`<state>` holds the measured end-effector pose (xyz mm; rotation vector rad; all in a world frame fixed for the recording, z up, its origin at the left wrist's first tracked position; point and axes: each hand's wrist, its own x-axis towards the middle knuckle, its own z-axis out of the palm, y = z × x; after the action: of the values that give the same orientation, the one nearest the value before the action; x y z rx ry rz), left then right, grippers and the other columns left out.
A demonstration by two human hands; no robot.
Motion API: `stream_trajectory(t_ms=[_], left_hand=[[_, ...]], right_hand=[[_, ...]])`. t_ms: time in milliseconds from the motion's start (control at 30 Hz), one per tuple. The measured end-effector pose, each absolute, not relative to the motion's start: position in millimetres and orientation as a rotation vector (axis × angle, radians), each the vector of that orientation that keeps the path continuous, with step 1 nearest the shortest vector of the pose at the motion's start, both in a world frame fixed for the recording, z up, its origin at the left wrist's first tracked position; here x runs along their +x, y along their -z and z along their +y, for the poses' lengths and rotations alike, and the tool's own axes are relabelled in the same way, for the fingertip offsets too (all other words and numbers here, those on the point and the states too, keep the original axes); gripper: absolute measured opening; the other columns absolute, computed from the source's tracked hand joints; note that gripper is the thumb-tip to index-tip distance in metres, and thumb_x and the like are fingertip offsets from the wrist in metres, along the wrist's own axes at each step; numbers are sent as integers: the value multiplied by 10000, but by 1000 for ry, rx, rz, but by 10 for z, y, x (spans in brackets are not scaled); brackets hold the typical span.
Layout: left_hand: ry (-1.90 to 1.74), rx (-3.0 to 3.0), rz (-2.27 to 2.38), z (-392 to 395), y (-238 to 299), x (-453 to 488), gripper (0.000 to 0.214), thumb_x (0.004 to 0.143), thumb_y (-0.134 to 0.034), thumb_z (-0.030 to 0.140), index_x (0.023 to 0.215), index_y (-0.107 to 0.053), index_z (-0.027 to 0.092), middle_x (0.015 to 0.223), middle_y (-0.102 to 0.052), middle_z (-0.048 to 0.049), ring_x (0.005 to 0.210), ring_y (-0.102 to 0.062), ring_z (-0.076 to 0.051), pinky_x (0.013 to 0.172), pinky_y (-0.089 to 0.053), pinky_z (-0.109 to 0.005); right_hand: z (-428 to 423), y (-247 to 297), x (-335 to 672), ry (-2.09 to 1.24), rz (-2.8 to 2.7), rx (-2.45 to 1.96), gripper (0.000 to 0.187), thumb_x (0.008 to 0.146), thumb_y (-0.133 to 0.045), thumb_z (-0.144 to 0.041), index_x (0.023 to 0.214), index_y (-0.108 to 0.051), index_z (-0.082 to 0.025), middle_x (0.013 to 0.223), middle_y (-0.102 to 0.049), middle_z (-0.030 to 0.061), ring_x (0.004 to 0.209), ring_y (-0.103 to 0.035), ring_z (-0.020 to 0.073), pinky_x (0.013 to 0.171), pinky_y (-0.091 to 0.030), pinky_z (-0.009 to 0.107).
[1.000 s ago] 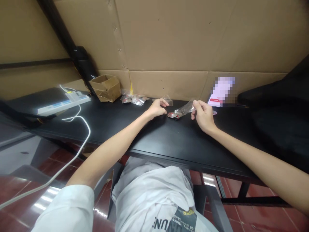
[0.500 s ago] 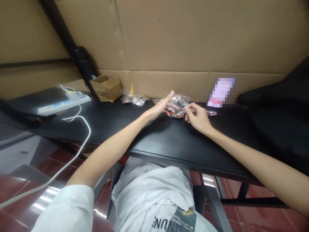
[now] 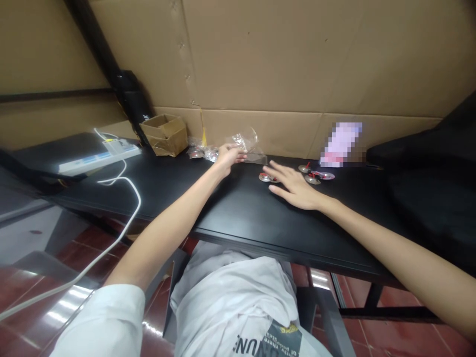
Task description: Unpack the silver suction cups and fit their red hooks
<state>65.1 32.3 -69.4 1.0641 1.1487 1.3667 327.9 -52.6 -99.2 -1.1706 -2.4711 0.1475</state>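
Observation:
My left hand (image 3: 228,156) is at the back of the black table (image 3: 238,213), pinching a crumpled clear plastic bag (image 3: 245,139) that rises above its fingers. My right hand (image 3: 293,187) lies open with spread fingers, and its fingertips are close to a pair of small round metal discs with red parts (image 3: 269,177). Beyond that hand, a similar group of discs (image 3: 314,175) sits on the tabletop. A flat piece of clear plastic (image 3: 257,158) lies just right of my left hand.
Several bagged metal pieces (image 3: 201,153) lie by the cardboard wall (image 3: 260,59). Left of them stand an open cardboard box (image 3: 164,135) and a white power strip (image 3: 98,158) with a white cable (image 3: 132,198). A pixelated item (image 3: 341,144) leans on the wall, and black padded material (image 3: 420,198) lies at right.
The clear bag has moved left with my left hand, and the discs now lie out of it on the table. My right hand has opened and lowered beside them.

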Motion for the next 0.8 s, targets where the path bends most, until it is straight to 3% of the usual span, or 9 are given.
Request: stream_trajectory(t_ms=[67,167,233,367,467,533,667,800], left_hand=[[-1307,1088,1147,344,723,615,219,871,-653,58,1042,-583,176,1044,-787,-130,923,-780,-183,932,-618,-323],[-1250,1135,1048,350,757,618,79,907,-611,98,956,-609,159,1182,-770,-181,1090,-769,-209,993,-615,-316],[-1234,1179,998,357,770,638,82,918,-622,148,999,-631,157,1300,-739,-190,1237,-726,-232,1018,-609,-315],[-1290,1346,1236,406,806,657,464,870,-707,224,1324,-618,175,1540,-613,-189,1455,-592,-295,1090,-573,-377],[-1390,1559,1474,441,841,641,679,836,-746,208,1486,-548,178,1666,-496,-197,1570,-466,-329,1250,-432,-423],[-1415,1656,1509,447,856,631,707,833,-743,178,1507,-530,175,1675,-482,-201,1593,-428,-339,1296,-365,-439],[-1418,1712,1504,422,855,637,657,831,-731,147,1458,-542,191,1596,-536,-201,1538,-479,-348,1258,-399,-457],[-1442,1744,1501,392,826,648,551,835,-706,113,1363,-570,193,1509,-564,-193,1456,-539,-324,1230,-414,-450]], right_hand=[[-537,970,3290,-196,-2620,-1142,542,1112,-413,-554,1627,-508,-413,1749,-439,37,1609,-384,369,1265,-338,673],[-504,963,3314,-195,-2560,-1064,466,1118,-408,-459,1494,-660,-349,1583,-622,78,1458,-564,341,1215,-435,624],[-475,970,3324,-177,-2487,-1027,429,1110,-428,-420,1402,-723,-314,1452,-704,99,1343,-643,329,1176,-487,583],[-424,996,3323,-135,-2339,-1051,409,1107,-451,-439,1323,-760,-280,1330,-772,102,1247,-701,334,1134,-528,546],[-371,1018,3338,-132,-2127,-1104,361,1089,-518,-444,1228,-785,-247,1215,-820,96,1128,-762,322,1056,-574,509],[-334,1009,3375,-155,-1946,-1166,317,1050,-598,-456,1124,-801,-225,1096,-839,96,997,-789,311,938,-614,470],[-308,846,3543,-118,-1669,-1230,298,996,-680,-494,1014,-793,-220,929,-822,97,794,-764,294,709,-615,420],[-307,616,3804,291,-1545,-1179,269,1026,-635,-443,1090,-784,-228,1046,-813,112,871,-751,275,837,-609,431]])
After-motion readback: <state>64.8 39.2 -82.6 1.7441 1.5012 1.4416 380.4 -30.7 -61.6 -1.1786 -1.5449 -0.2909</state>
